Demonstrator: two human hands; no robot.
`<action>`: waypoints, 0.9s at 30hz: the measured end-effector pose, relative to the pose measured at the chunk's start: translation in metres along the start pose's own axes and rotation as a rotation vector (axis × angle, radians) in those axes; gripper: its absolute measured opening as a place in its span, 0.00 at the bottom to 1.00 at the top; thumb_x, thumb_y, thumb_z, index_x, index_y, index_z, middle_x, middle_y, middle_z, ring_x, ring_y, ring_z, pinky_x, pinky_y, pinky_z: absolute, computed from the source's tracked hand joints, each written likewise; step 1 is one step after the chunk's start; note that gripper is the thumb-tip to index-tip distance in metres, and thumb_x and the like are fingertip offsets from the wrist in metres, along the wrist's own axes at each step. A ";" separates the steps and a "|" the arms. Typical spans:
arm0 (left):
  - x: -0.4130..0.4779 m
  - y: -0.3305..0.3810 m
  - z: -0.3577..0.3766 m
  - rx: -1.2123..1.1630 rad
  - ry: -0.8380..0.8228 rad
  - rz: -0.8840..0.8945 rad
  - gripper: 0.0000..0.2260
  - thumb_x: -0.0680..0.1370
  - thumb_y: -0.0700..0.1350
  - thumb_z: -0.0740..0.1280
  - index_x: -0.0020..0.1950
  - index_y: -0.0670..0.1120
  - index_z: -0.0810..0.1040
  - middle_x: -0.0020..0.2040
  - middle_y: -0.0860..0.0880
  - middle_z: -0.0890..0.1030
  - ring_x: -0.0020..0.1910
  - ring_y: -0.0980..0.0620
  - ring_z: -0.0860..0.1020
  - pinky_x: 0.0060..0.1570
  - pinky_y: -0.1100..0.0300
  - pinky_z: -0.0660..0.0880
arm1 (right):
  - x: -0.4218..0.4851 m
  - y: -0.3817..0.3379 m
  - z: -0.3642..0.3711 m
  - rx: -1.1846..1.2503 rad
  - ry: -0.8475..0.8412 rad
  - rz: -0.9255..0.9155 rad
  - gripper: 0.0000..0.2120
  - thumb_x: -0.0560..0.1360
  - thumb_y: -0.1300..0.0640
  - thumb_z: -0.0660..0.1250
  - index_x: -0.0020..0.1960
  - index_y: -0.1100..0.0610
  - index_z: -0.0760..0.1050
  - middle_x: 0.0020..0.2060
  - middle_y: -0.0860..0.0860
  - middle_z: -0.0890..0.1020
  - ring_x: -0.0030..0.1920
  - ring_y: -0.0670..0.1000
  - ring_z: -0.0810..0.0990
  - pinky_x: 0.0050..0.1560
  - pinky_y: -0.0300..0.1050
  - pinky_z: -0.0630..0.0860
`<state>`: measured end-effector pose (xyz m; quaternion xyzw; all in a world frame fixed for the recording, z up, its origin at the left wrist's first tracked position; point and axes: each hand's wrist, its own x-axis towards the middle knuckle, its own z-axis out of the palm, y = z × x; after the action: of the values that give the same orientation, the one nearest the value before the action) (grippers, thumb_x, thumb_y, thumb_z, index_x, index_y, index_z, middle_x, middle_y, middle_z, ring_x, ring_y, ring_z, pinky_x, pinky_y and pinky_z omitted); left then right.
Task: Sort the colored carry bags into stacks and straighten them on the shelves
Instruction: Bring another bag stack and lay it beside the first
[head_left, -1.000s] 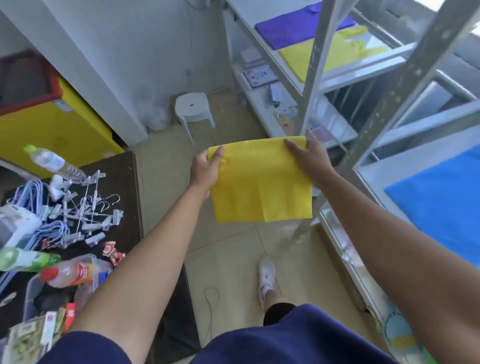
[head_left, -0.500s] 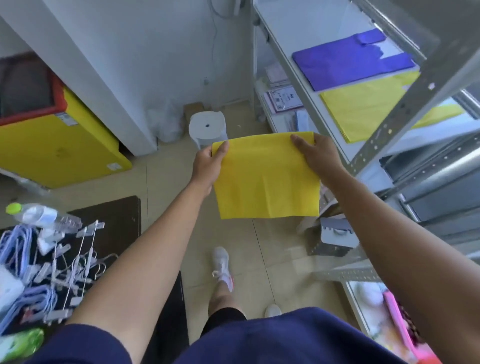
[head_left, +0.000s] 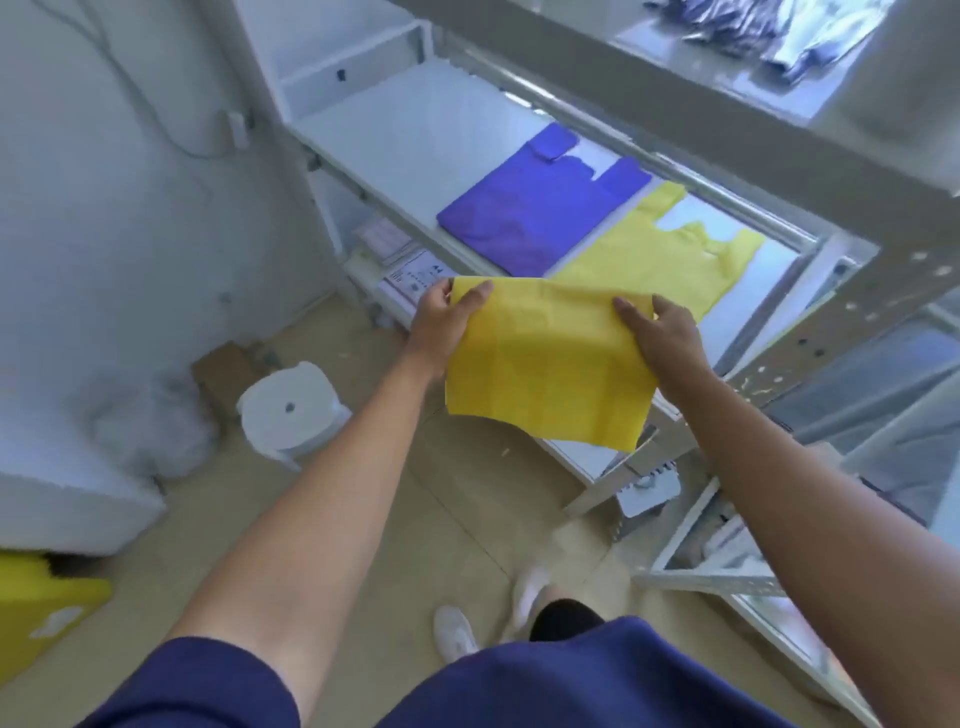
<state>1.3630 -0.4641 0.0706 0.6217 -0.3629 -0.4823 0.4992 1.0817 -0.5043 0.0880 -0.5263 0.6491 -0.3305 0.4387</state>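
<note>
I hold a folded yellow carry bag (head_left: 545, 369) in the air by its top corners, just in front of the shelf edge. My left hand (head_left: 441, 325) grips the top left corner and my right hand (head_left: 662, 338) grips the top right corner. On the white shelf (head_left: 415, 135) behind it lie a flat purple bag (head_left: 530, 208) and, to its right, a flat yellow bag (head_left: 675, 249), partly hidden by the bag I hold. Crumpled dark bags (head_left: 769, 26) lie on the shelf above.
A perforated metal upright (head_left: 852, 306) of the shelving stands right of my right hand. A white stool (head_left: 291, 410) stands on the tiled floor to the left, next to a cardboard box (head_left: 223, 369). Papers (head_left: 410, 273) lie on a lower shelf. A yellow box (head_left: 41, 613) sits at the lower left.
I have stepped closer to the shelf and lifted the yellow bag toward the yellow bag lying there. The dark table with bottles has left the view. Both hands keep their grip.
</note>
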 end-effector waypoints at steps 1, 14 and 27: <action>0.017 0.009 0.006 0.001 -0.059 0.001 0.14 0.75 0.51 0.77 0.53 0.46 0.79 0.45 0.50 0.85 0.42 0.53 0.84 0.41 0.53 0.80 | 0.010 0.000 -0.001 0.027 0.034 0.020 0.24 0.77 0.40 0.71 0.64 0.57 0.79 0.52 0.50 0.85 0.49 0.50 0.84 0.43 0.40 0.80; 0.236 0.031 0.099 0.140 -0.539 -0.054 0.26 0.70 0.43 0.79 0.66 0.43 0.76 0.56 0.44 0.84 0.50 0.44 0.85 0.45 0.49 0.83 | 0.131 0.011 -0.008 0.316 0.303 0.208 0.15 0.75 0.52 0.72 0.61 0.54 0.81 0.55 0.57 0.85 0.55 0.63 0.85 0.55 0.64 0.83; 0.313 0.100 0.211 0.231 -0.660 0.308 0.10 0.71 0.38 0.71 0.45 0.52 0.86 0.37 0.59 0.82 0.38 0.54 0.77 0.39 0.60 0.74 | 0.194 0.008 -0.104 0.379 0.604 0.058 0.29 0.62 0.47 0.83 0.57 0.52 0.75 0.47 0.51 0.82 0.47 0.52 0.81 0.53 0.53 0.82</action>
<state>1.2485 -0.8373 0.0860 0.4234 -0.6453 -0.5317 0.3487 0.9718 -0.6947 0.0792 -0.2954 0.6914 -0.5731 0.3259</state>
